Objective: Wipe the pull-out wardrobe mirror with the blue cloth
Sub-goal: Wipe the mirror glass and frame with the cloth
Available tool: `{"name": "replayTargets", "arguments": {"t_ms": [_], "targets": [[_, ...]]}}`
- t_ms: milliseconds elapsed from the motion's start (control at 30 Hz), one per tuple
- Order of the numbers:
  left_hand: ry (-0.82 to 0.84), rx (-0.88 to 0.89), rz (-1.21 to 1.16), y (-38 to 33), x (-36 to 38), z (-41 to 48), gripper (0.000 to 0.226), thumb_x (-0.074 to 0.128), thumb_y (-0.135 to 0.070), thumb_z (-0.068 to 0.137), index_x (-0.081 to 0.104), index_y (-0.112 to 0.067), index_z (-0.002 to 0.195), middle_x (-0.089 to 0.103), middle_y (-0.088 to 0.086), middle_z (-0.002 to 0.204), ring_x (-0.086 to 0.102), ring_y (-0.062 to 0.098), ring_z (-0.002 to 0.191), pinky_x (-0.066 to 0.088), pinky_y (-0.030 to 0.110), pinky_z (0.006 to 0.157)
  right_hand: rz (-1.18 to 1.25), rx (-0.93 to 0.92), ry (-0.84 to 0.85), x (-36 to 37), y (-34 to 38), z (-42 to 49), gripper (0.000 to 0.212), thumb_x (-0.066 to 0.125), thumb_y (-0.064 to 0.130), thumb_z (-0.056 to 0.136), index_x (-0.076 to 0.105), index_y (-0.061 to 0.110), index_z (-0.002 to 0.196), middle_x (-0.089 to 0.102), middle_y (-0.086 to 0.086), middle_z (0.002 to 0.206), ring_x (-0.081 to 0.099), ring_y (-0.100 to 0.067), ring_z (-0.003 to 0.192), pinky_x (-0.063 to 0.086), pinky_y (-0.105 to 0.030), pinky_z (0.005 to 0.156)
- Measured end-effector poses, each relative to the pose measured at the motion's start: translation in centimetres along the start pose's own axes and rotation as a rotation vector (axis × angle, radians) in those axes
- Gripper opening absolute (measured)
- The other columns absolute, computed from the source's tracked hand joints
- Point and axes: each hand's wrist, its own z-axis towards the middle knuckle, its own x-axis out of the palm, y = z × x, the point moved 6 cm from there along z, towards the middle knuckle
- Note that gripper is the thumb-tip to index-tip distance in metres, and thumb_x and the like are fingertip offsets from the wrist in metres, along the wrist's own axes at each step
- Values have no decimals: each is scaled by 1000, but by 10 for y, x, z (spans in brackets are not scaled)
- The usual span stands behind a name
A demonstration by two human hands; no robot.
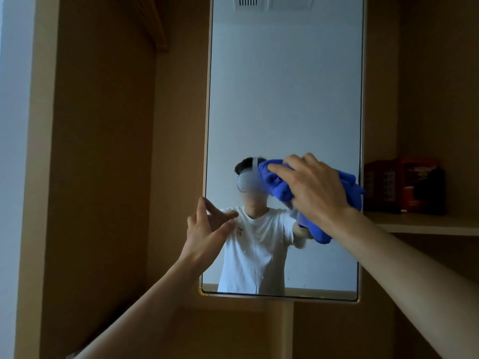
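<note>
The tall pull-out mirror [285,94] with a thin gold frame stands in front of me, reflecting a person in a white shirt. My right hand [313,187] presses a bunched blue cloth [278,186] flat against the glass at the mirror's right middle; part of the cloth hangs below my wrist. My left hand [207,229] rests at the mirror's left edge, thumb on the frame and fingers spread over the glass. Small droplets or streaks show on the lower glass.
Brown wardrobe panels surround the mirror. A shelf [425,224] on the right carries a red box [404,185] and a dark object beside it. A hanging rail or ledge sits at upper left [155,29]. A pale wall lies at far left.
</note>
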Motion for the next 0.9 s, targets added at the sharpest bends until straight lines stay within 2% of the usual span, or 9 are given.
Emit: {"name": "replayTargets", "arguments": {"t_ms": [133,233,333,467,600,700,767,900], "targets": [[-8,-5,1,0,1,-1,113,64,-64,73,1,-37,162,21,3,161,37,35,143,37,61,115,44,-116,52,15,21,-41,50,63,5,83,58,24,130,63,-4,111,56,-26,95,48,-38,74],[-19,11,-12,2,4,-3,106,72,-55,85,2,-35,163,21,3,162,39,34,142,39,59,114,37,-172,67,26,32,-73,52,78,5,76,64,21,124,68,-8,111,64,-29,97,55,-39,75],[-37,26,13,3,5,-6,100,71,-45,92,2,-31,163,21,4,164,38,33,144,39,59,114,3,-221,92,31,32,-83,55,78,7,76,61,23,126,66,-6,116,61,-30,101,55,-40,80],[-46,37,45,1,5,-8,98,70,-45,93,2,-29,163,19,4,166,35,34,146,39,58,115,-34,-193,79,21,11,-63,53,72,10,79,56,26,127,59,-4,119,54,-26,98,50,-42,80],[-35,26,58,2,4,-9,97,69,-46,94,2,-31,163,18,4,167,38,33,145,39,59,115,-65,-43,-17,-3,-38,-34,62,70,4,77,56,24,133,60,-5,120,53,-29,97,49,-43,76],[-42,22,81,2,5,-9,98,69,-48,93,2,-31,163,17,3,167,39,34,144,41,58,114,-42,40,-15,-9,-61,-24,59,62,6,82,54,27,136,58,-4,120,51,-30,99,48,-44,74],[-52,27,90,2,6,-9,99,71,-49,91,3,-31,162,18,4,166,40,34,143,42,58,113,9,28,-3,-5,-59,-28,60,59,4,81,55,27,136,59,-4,120,52,-30,98,47,-43,72],[-87,32,97,4,9,-11,103,71,-49,91,-1,-30,162,15,3,167,36,34,146,41,59,114,22,-46,11,10,-40,-59,62,69,5,78,58,27,134,62,-1,118,56,-27,95,47,-39,69]]}}
